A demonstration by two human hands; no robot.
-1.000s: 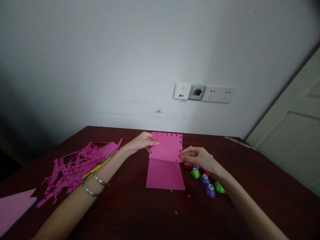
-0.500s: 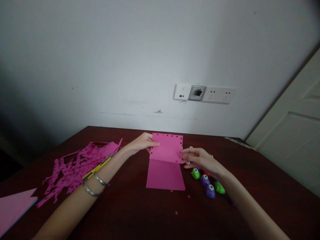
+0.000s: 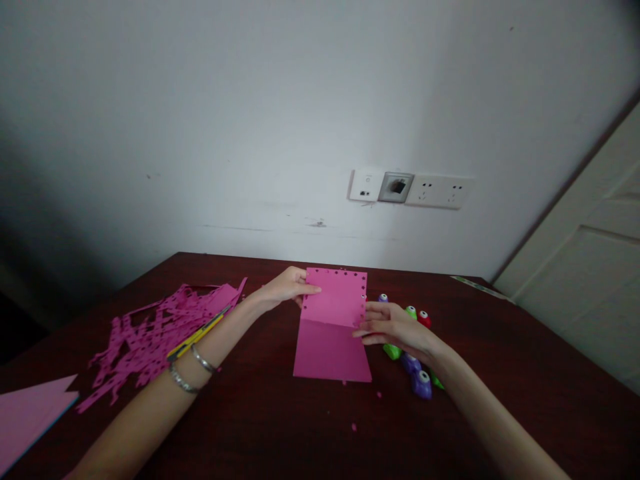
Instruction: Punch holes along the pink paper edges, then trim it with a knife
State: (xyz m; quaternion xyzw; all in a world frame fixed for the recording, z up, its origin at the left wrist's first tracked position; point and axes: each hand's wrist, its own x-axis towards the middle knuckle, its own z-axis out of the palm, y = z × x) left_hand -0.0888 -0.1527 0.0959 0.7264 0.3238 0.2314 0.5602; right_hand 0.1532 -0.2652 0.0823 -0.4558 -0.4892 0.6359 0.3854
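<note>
Straight ahead, wall (image 3: 240, 120): pale, scuffed low down, shadowed toward the left.
Table (image 3: 260, 427): dark reddish wood, far edge near the wall.
Door (image 3: 600, 267): whitish, panelled, off to the right.
Paper strips (image 3: 160, 330): tangled pink heap on the table, left of the left forearm, many pierced with small holes.
Pink card (image 3: 333, 353): middle of the table, between the hands; creased across, upper half bordered with small star-shaped holes along its top and sides, lower half toward the person.
Sheets (image 3: 30, 417): lighter pink, near left corner, a blue edge showing beneath.
Socket plates (image 3: 413, 189): row on the wall, one framed in grey.
Left hand (image 3: 284, 287): pinching the card's upper left edge, thumb in front, fingers behind.
Right hand (image 3: 397, 328): at the card's right side near the crease, fingers slightly spread, one fingertip over the card; whether it grips, I cannot tell.
Punches (image 3: 421, 385): purple, green, red, eye-like tops, clustered under and around the right hand.
Slim tool (image 3: 200, 333): yellow and dark, beside the heap, against the left forearm in my view.
Bracelets (image 3: 183, 380): two, silvery, left wrist.
Flecks (image 3: 354, 427): pink, scattered below the card.
</note>
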